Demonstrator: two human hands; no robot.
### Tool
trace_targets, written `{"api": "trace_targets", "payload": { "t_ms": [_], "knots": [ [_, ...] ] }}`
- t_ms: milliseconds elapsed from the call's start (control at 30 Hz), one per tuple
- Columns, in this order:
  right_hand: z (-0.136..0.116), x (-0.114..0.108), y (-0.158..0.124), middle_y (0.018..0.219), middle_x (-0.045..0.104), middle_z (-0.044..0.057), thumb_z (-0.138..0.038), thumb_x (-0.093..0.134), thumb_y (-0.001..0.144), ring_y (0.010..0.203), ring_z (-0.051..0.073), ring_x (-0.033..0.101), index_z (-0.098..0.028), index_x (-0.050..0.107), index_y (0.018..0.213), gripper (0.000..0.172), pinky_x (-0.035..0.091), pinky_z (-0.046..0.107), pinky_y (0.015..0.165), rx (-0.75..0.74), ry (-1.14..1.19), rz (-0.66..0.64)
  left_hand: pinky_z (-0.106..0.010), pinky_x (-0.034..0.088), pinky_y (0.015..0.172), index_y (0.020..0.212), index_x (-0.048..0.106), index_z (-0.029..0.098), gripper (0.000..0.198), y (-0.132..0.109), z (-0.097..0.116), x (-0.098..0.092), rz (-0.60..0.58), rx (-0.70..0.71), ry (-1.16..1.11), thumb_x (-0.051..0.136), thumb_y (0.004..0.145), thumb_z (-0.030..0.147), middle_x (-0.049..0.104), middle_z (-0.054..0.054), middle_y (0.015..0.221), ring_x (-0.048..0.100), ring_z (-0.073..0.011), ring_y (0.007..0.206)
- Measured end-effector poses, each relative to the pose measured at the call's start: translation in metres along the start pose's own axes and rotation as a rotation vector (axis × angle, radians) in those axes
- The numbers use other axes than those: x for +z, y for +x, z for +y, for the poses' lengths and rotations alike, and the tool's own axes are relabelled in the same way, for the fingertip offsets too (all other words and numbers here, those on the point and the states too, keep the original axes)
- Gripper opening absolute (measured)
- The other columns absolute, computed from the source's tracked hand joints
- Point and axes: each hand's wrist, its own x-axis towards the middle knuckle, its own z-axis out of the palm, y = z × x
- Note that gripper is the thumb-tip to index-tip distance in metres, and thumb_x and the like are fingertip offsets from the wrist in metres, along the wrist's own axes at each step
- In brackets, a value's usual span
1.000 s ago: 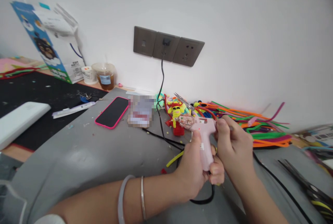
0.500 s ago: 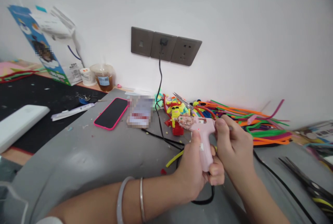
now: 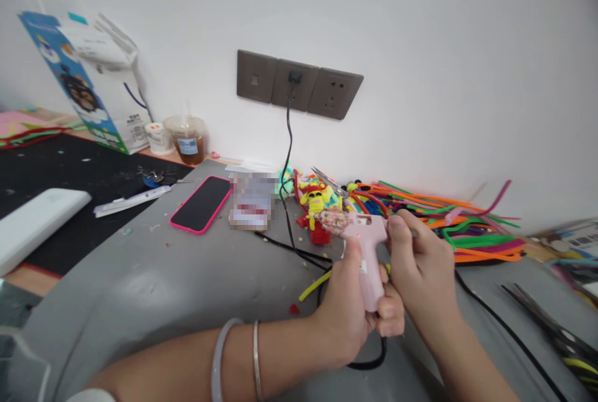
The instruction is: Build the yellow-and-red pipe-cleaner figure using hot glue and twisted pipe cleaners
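Observation:
My left hand [image 3: 348, 311] is wrapped round the handle of a pink glue gun [image 3: 362, 246], whose nozzle points left and whose black cord [image 3: 369, 361] loops down below the hand. My right hand [image 3: 420, 265] is closed at the back end of the gun, thumb and fingers pinched there; what they pinch is hidden. A small yellow and red pipe-cleaner figure [image 3: 315, 202] stands just behind the gun's nozzle. Two bangles [image 3: 233, 358] sit on my left wrist.
A heap of coloured pipe cleaners [image 3: 458, 221] lies along the wall at right. A pink-cased phone [image 3: 202, 202], a blurred packet [image 3: 250, 201], scissors [image 3: 329, 181] and a drink cup [image 3: 187, 136] sit further left. More scissors [image 3: 546, 321] lie at right. A wall socket [image 3: 299, 84] holds a plug.
Both hands and the glue gun have stayed almost in place; the view has shifted only slightly.

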Motion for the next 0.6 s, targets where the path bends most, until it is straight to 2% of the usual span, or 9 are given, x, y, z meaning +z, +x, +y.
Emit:
{"api": "trace_targets", "payload": {
  "t_ms": [600],
  "knots": [
    [-0.0012, -0.0024, -0.0029, 0.051, 0.031, -0.008, -0.029, 0.041, 0.098, 0.042, 0.011, 0.032, -0.025, 0.032, 0.063, 0.036, 0.026, 0.026, 0.043, 0.006, 0.0, 0.063, -0.024, 0.025, 0.038, 0.074, 0.041, 0.022, 0.077, 0.0014, -0.0009, 0.0007, 0.002, -0.003, 0.028, 0.047, 0.055, 0.097, 0.042, 0.008, 0.036, 0.033, -0.0094, 0.029]
  ]
}}
